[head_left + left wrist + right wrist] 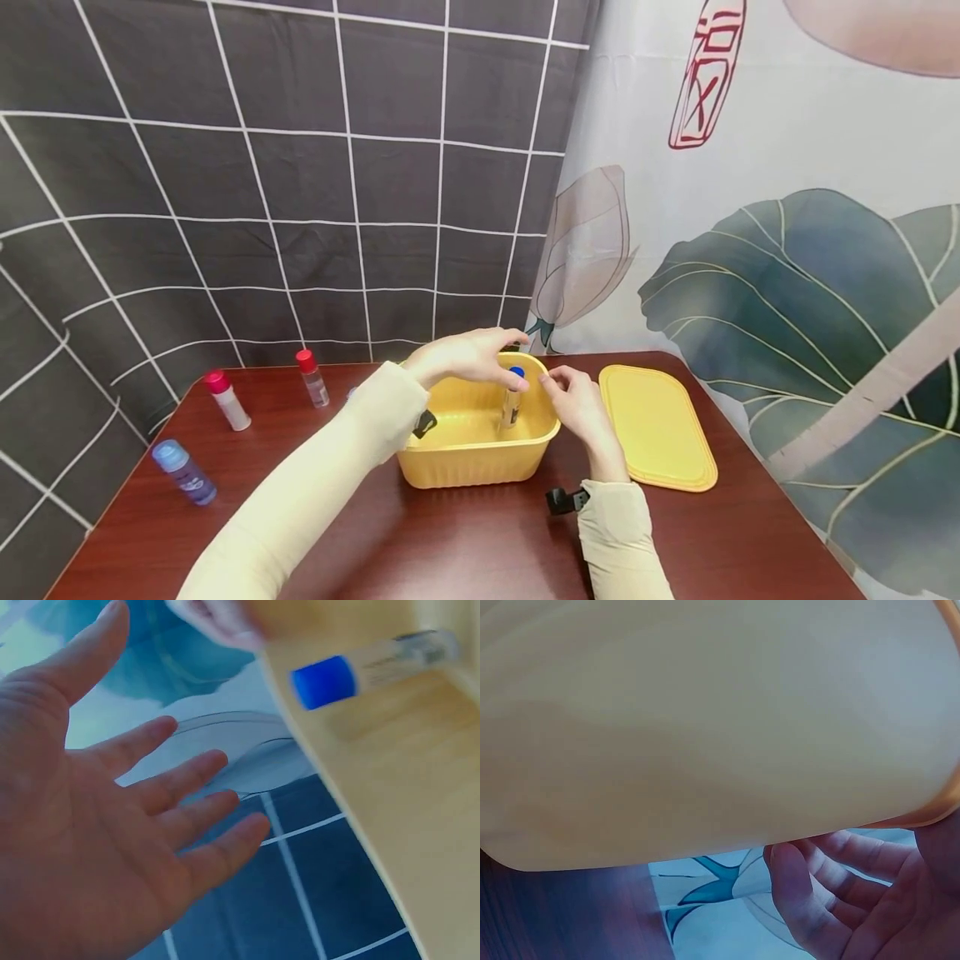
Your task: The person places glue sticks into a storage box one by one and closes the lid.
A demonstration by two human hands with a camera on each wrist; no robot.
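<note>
A yellow plastic bin (468, 465) stands on the table, and a small bottle with a blue cap (512, 408) is upright inside it near the right end. Over the bin reaches my left hand (472, 354), its thumb overlapping the bottle's cap in the head view. The left wrist view shows that palm (105, 840) bare, fingers spread apart, with the blue-capped bottle (375, 671) away from them. At the bin's right rim, my right hand (577, 404) holds the edge between thumb and fingers. In the right wrist view its thumb (789, 881) lies beside the bin's wall (667, 765).
A yellow lid (660, 425) lies flat to the right of the bin. On the left side stand a red-capped white bottle (228, 402), a clear bottle with a red cap (313, 381) and a blue bottle (185, 473). Hanging cloths border the table's back and right.
</note>
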